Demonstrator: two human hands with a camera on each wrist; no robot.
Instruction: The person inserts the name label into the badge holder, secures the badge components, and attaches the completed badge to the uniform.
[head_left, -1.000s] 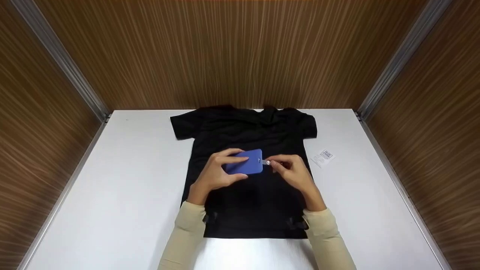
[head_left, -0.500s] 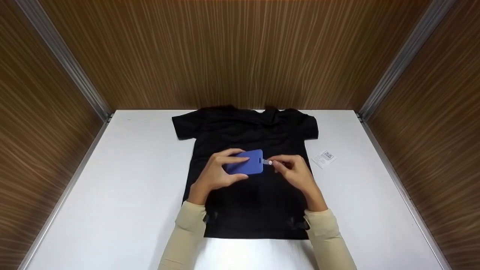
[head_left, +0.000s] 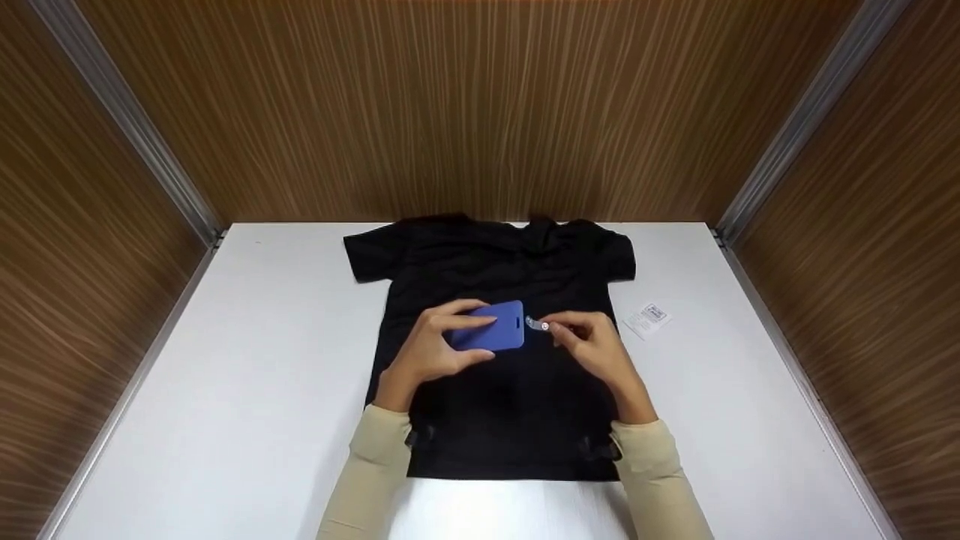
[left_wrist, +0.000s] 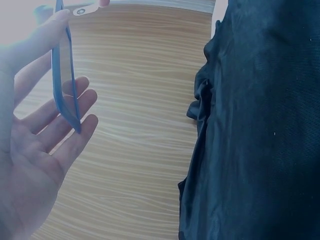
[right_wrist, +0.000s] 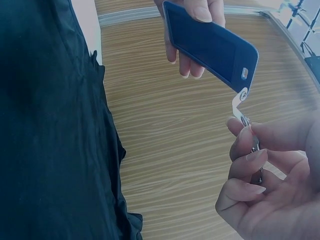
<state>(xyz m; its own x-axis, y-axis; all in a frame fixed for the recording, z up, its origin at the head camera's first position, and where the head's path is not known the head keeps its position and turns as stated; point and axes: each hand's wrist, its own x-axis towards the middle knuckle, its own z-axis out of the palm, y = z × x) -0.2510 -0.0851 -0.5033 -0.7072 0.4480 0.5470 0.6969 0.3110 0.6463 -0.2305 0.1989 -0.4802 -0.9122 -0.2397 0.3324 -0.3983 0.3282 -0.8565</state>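
Note:
A blue badge holder (head_left: 501,324) is gripped along its edges by my left hand (head_left: 431,341), thumb on the near edge and fingers over the far side. Its slot end points right. My right hand (head_left: 589,341) pinches a badge clip (right_wrist: 256,147) by its metal part, the fingers partly covering it. From the clip a short clear strap (head_left: 535,323) with snap buttons curls toward the holder, its loose end just beside the slot. In the right wrist view the strap overlaps the holder's corner. Beneath both hands lies a black short-sleeved shirt (head_left: 495,412), spread out flat.
On the white table (head_left: 277,360), right of the shirt, lies a small white printed card (head_left: 648,320). Wood-patterned panels (head_left: 472,112) stand behind and at both sides, with metal strips along the corners.
The strap has come out of the holder's slot and its end now curls free. My right hand has drawn slightly to the right; the left hand has stayed almost still with the badge holder.

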